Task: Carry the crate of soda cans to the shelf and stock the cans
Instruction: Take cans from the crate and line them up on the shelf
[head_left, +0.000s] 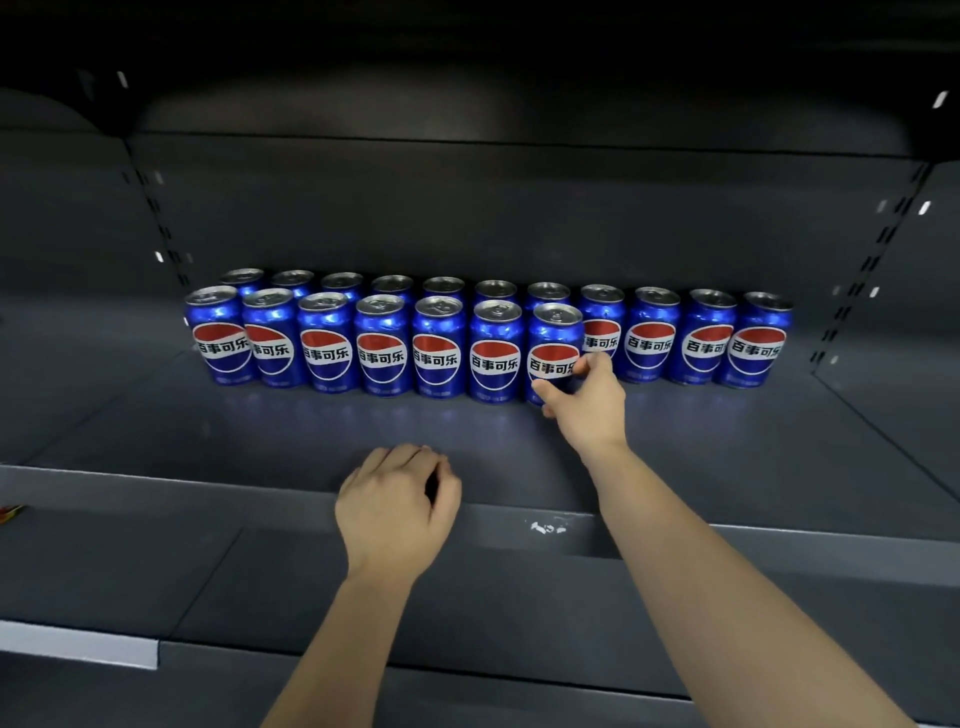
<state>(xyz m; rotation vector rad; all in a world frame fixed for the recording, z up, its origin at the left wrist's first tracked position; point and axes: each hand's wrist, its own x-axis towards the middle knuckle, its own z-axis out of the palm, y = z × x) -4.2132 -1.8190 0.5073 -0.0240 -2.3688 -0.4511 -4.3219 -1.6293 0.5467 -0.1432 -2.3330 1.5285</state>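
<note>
Right grip (587, 400) holds a can (553, 332) (upright) on dark grey shelf (311, 431)

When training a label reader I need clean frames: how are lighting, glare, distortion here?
Head view: cans sharp, brightly lit, labels legible; blue glints on the shelf before them; upper shelf in deep shadow; wide-angle bowing at edges; right hand hides part of the gripped can.

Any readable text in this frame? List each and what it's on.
"百事可乐": on the red-white-blue logos of the blue cans that face the camera.
Small print below the logos: too small to read.
Shelf: no text visible.
</note>
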